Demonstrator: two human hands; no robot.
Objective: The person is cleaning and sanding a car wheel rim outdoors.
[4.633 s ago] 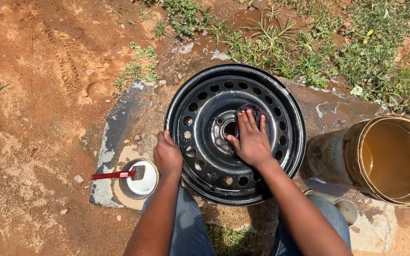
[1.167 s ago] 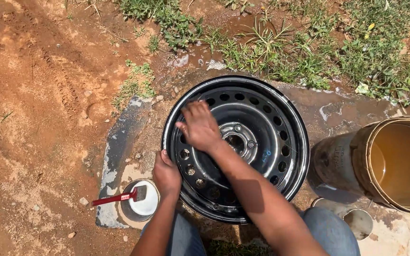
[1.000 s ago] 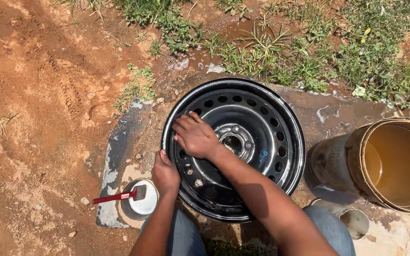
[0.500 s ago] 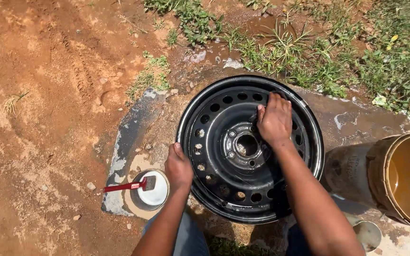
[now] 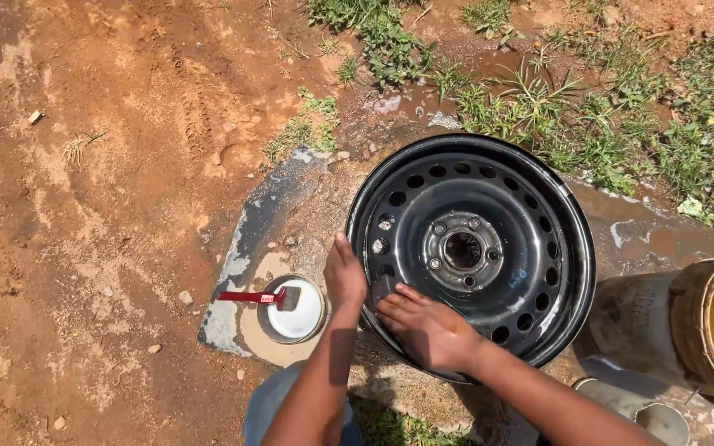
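Note:
A black steel wheel rim (image 5: 502, 194) lies flat on wet ground in front of me. My left hand (image 5: 345, 277) grips the rim's near-left edge, thumb pointing up. Just to its right, my right hand (image 5: 427, 330) lies on the near-left part of the rim. Its fingers press a small dark grey pad (image 5: 383, 288) against the metal. The rim's hub and bolt holes show uncovered in the middle.
A small round white tin (image 5: 297, 312) with a red-handled brush (image 5: 251, 296) across it sits on the ground left of the rim. A large rusty bucket (image 5: 704, 330) stands at the right, a small can (image 5: 650, 415) below it. Grass grows beyond the rim.
My right hand has moved from the rim's far right side down to its near-left edge, close to my left hand. The left hand has kept its grip on the rim.

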